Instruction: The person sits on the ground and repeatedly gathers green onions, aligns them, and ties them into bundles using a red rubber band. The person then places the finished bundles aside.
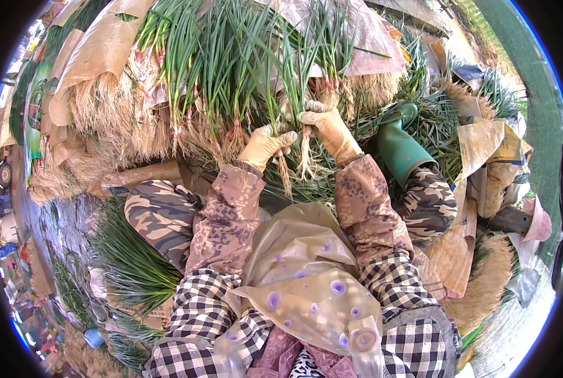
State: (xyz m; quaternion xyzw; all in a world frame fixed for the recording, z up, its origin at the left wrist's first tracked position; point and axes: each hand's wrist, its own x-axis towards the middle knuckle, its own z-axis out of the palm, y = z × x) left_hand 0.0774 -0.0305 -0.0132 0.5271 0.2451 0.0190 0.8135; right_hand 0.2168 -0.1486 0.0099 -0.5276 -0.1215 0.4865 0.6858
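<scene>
Both of my hands wear pale rubber gloves. My left hand (265, 145) is closed on a thin green onion stalk (272, 111), whose roots (284, 176) hang below the fingers. To its right, my right hand (328, 127) pinches another green onion (301, 85) near its pinkish white base, with pale roots (306, 158) hanging down. Beyond the hands, many green onions (234, 56) lie in a row with roots towards me. A smaller bunch (328, 42) lies just past my right hand on a pinkish plastic sheet (376, 52).
A green rubber boot (402, 146) stands right of my right hand, among loose leaves. Brown paper (97, 42) covers rooted bundles at the left. More green onions (135, 260) lie beside my left knee. Sacks (482, 146) and a rooted bundle (484, 279) lie at the right.
</scene>
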